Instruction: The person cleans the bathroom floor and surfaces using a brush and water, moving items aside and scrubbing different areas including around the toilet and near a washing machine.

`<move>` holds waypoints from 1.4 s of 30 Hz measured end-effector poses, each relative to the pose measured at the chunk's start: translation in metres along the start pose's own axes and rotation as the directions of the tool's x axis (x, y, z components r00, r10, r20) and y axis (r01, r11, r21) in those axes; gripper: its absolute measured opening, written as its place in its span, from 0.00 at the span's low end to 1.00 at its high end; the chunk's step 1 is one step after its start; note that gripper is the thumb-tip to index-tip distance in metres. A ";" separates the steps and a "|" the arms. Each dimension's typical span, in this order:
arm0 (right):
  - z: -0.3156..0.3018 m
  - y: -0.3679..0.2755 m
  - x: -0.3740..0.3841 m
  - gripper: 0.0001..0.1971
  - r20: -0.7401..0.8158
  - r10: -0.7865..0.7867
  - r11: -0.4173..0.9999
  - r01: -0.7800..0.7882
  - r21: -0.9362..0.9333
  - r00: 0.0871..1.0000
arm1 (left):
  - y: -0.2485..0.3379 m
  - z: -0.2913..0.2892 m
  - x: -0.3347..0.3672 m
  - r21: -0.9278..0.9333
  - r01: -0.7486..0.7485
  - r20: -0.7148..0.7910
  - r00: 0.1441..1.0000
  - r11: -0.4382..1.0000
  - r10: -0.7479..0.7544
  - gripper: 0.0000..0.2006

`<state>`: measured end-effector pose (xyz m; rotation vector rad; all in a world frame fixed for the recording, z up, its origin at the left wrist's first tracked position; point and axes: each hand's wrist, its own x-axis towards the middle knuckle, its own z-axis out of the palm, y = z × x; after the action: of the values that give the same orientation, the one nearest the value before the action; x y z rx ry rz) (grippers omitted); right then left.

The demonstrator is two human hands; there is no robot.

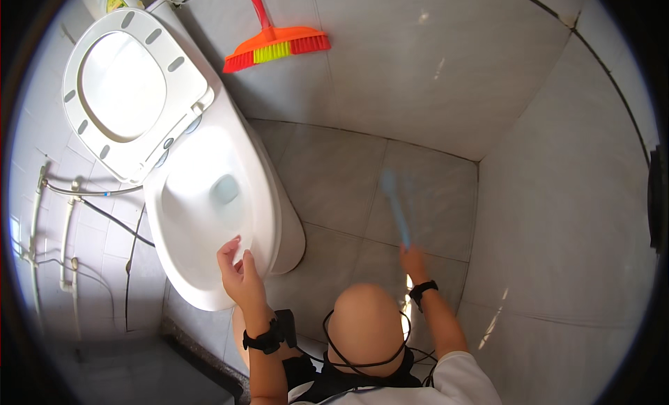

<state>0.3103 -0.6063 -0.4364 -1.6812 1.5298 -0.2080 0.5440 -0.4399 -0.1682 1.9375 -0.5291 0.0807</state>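
Note:
My right hand (414, 262) is closed round the lower end of a blue long-handled brush (397, 213), which points away from me over the grey floor. Motion blurs the brush, so its bristles are hard to make out. Over the near right rim of the white toilet bowl (178, 255) is my left hand (240, 269), its fingers loosely bent and apart with nothing between them. Whether it touches the rim I cannot tell. Water (224, 190) lies in the bowl, and the toilet seat (178, 91) is raised.
An orange broom (279, 44) with red and yellow bristles is by the far wall. Pipes and hoses (68, 227) run along the left wall. Tiled walls close in the far side and the right. Black cables (348, 365) loop round my knee.

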 end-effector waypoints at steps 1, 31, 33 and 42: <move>0.007 -0.015 -0.011 0.17 0.073 -0.125 0.991 0.128 -0.045 0.989 | -0.005 -0.001 0.001 -0.112 0.027 0.027 0.999 0.993 -0.024 0.10; -0.077 0.158 0.100 0.21 -0.359 0.198 0.970 -0.130 0.206 0.912 | -0.005 0.025 -0.021 0.035 -0.133 0.115 0.985 0.990 0.129 0.14; -0.070 0.108 0.085 0.20 -0.243 0.239 0.955 -0.182 0.235 0.940 | -0.010 0.011 -0.015 0.112 -0.154 0.073 0.987 0.982 0.147 0.14; 0.042 -0.033 0.030 0.19 0.204 -0.205 0.971 0.225 -0.081 0.957 | 0.007 0.000 0.003 0.483 -0.045 -0.027 0.997 0.874 0.066 0.15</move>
<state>0.3683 -0.6169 -0.4536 -1.8929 1.2310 -0.0760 0.5443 -0.4431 -0.1612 2.4019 -0.5742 0.3184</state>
